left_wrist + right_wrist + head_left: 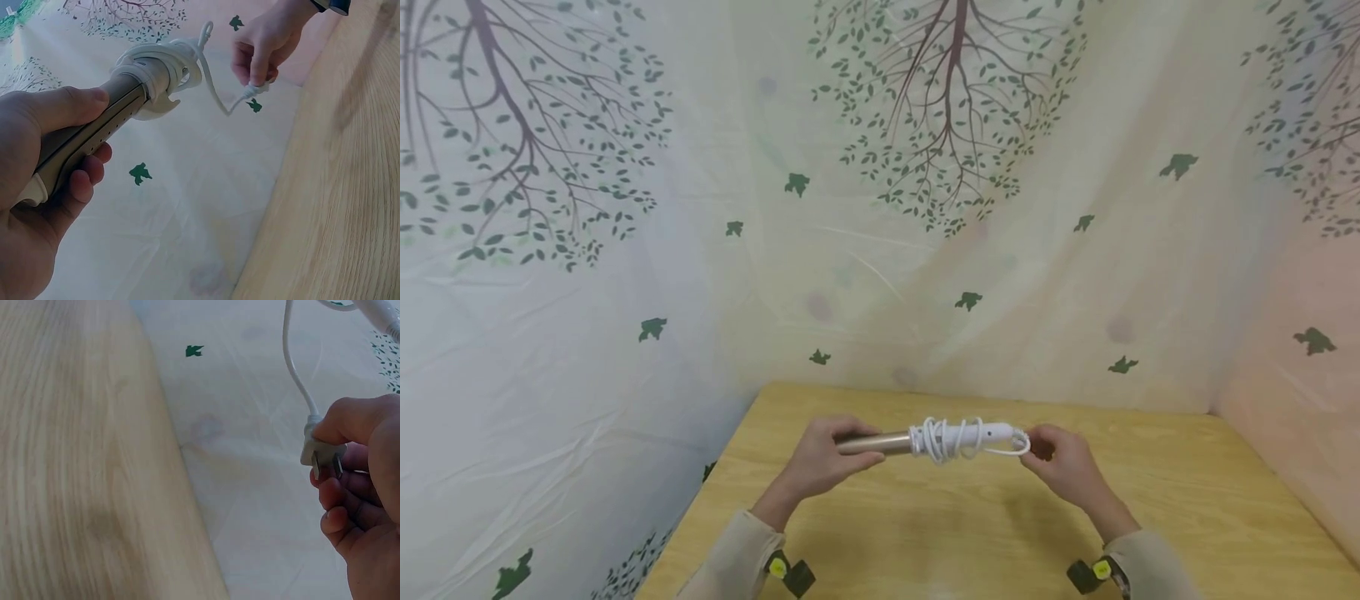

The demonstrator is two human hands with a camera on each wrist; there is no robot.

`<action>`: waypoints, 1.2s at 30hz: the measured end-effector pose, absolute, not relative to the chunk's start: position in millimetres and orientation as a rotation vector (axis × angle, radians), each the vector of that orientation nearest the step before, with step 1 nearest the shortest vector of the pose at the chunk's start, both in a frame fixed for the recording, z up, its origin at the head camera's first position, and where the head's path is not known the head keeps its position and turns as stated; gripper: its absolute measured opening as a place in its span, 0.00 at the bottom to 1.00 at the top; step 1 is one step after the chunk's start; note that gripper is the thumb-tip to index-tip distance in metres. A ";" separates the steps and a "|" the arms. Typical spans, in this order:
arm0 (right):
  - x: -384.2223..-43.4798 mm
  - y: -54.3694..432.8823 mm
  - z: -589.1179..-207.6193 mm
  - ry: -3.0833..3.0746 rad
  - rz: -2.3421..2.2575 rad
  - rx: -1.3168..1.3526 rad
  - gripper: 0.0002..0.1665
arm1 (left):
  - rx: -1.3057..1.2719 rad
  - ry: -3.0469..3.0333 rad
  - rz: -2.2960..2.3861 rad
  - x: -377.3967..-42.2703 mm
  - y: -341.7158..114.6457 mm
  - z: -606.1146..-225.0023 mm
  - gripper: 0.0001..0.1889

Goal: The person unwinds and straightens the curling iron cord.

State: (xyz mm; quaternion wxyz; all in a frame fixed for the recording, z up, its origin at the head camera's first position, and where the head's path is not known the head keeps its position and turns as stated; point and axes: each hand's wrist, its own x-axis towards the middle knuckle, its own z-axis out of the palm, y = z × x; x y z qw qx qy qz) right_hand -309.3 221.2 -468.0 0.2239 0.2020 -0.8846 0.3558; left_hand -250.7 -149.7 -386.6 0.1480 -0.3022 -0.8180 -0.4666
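above the wood-grain worktop [925,525], between its left and right edges: bronze-toned tubular hair-styling iron [891,442], left hand [822,460] curled round it; smooth white coiled cord [934,442]; two-pronged plug [321,452], pinched by right hand [1066,465].

The tabletop [940,525] is presenting a pale yellow-brown, wood-grained surface. In the head view, its far edge is running across the frame, dipping slightly toward the right; its side edges are slanting outward toward the viewer, and the near part is passing out at the bottom. Soft shadows [1037,517] are falling on the surface, darkest right of centre. Both wrist views are showing the grain as fine, roughly parallel streaks.
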 end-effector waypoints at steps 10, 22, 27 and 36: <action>-296.0 223.6 -479.4 -2.517 1.056 0.733 0.07 | -0.798 -2.344 -1.353 -263.8 -157.8 -400.1 0.13; -279.7 231.3 -486.5 -2.350 1.107 1.102 0.13 | -0.771 -2.272 -1.385 -274.9 -171.7 -411.3 0.14; -271.1 231.6 -481.2 -2.295 1.108 1.219 0.15 | -0.726 -2.269 -1.342 -276.6 -174.5 -412.9 0.14; -250.6 233.5 -449.8 -2.255 1.071 1.311 0.20 | -0.749 -2.242 -1.322 -258.4 -170.6 -391.4 0.13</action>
